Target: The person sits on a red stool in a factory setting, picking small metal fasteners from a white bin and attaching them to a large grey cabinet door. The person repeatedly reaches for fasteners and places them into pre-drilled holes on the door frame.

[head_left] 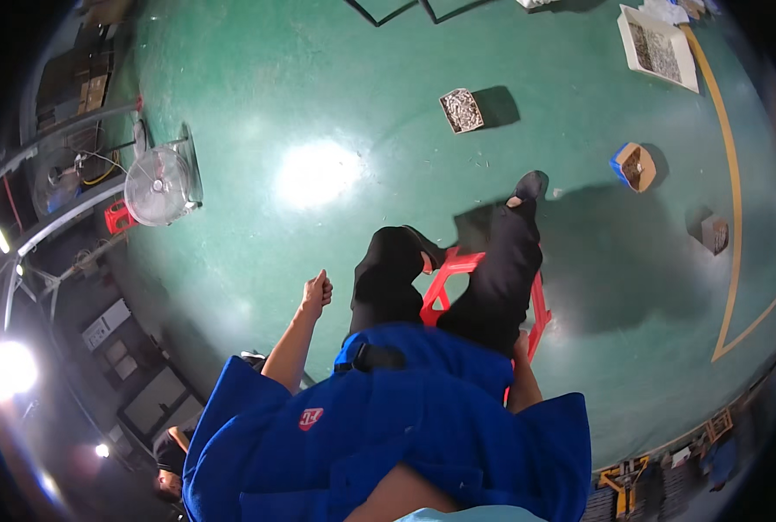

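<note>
Left hand: curled into a loose fist, nothing visible in it, held out away from the body, maybe for balance. Right hand: seems to grasp the edge of the red plastic stool, fingers partly hidden; the rim is probably the handiest grip from above. Stool is on the right hand's side, low by the legs in black trousers, partly covered by them and the blue work jacket. Farther out on the green floor: open carton of small pale pieces, a blue-sided carton, and a white bin by the yellow line. Both cartons are open-topped, likely so contents stay reachable. Round fan at left, presumably sited to blow across the floor. Another person lower left, mostly cut off.
</note>
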The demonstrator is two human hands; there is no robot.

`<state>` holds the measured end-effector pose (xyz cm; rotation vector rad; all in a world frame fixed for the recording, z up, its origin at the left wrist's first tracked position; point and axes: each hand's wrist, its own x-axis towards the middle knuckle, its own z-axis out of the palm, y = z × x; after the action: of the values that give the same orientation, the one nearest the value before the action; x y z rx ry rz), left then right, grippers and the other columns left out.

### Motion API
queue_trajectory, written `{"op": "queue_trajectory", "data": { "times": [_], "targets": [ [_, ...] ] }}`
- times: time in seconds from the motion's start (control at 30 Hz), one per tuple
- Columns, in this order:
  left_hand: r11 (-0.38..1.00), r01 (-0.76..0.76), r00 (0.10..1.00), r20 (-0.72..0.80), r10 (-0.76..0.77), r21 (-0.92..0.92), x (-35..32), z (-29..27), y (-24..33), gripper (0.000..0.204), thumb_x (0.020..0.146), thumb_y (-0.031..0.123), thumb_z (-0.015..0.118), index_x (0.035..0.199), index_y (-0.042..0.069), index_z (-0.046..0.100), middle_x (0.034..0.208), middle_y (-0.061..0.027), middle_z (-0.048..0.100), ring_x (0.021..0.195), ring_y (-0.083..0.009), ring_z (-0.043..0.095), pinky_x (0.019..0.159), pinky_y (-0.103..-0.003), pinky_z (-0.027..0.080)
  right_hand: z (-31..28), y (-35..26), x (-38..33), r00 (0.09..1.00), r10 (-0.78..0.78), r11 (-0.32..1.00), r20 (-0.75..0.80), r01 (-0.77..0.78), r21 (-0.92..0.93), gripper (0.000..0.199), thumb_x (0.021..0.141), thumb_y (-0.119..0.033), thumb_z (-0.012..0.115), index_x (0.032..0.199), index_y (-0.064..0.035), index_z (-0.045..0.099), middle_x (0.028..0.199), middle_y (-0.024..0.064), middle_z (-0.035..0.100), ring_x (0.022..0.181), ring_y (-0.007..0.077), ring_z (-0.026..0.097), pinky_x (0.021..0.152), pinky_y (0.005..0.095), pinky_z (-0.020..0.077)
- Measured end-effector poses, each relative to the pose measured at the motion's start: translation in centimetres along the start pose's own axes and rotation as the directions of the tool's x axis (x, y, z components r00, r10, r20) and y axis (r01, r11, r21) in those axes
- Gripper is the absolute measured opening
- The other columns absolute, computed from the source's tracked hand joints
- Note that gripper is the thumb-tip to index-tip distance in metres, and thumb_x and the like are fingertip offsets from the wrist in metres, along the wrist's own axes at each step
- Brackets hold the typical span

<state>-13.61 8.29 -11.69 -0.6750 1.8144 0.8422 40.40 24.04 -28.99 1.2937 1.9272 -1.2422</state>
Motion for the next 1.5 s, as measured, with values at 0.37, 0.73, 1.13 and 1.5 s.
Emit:
{"op": "queue_trajectory", "data": {
  "times": [0.37,0.73,1.13,1.5],
  "targets": [
    [0.804,-0.503,0.82,0.47,0.328,0.316,-10.4,17.4,25.3,0.026,0.086,0.024,0.043,0.089,0.003,0.057,0.057,0.0047,0.037,0.043,-0.0034,0.03,0.038,-0.017,0.024,-9.1,-9.0,-5.9,0.926,0.368,0.929,0.085,-0.371,0.015,0.049,0.089,-0.037,0.027,0.132,-0.0185,0.016,0.072,0.0256,0.056,0.073,0.0392,0.057,0.062,0.0467,0.0442],
    [0.755,-0.53,0.668,0.738,0.093,0.385,-14.0,33.4,29.6,0.023,0.082,0.018,0.042,0.085,0.006,0.061,0.052,0.0044,0.041,0.039,-0.0033,0.033,0.034,-0.02,0.026,-22.2,-17.5,-9.6,0.97,0.238,0.96,-0.039,-0.242,-0.145,0.047,0.086,-0.017,0.031,0.131,-0.0196,0.02,0.08,0.0177,0.057,0.075,0.0322,0.058,0.063,0.0423,0.0475],
    [0.579,-0.558,0.721,0.693,-0.016,0.594,-3.8,37.8,50.6,0.021,0.083,0.014,0.044,0.091,0.002,0.058,0.054,0.0025,0.041,0.04,-0.0055,0.035,0.033,-0.019,0.026,-29.2,-38.1,-2.5,0.662,0.749,0.629,-0.008,-0.708,0.322,0.077,0.079,-0.065,0.022,0.076,0.0,0.063,0.078,0.0215,0.06,0.078,0.0357,0.059,0.068,0.0449,0.0458],
    [-0.101,-0.751,0.66,0.741,-0.12,0.653,0.2,48.3,71.4,0.021,0.084,0.015,0.041,0.09,0.004,0.057,0.052,0.003,0.037,0.038,-0.0058,0.03,0.034,-0.02,0.021,-22.8,-55.8,2.6,0.53,0.844,0.364,0.085,-0.681,0.635,0.071,0.077,-0.067,0.026,0.063,-0.0084,0.064,0.066,0.01,0.062,0.065,0.0233,0.061,0.059,0.0385,0.0466]
  ]
}}
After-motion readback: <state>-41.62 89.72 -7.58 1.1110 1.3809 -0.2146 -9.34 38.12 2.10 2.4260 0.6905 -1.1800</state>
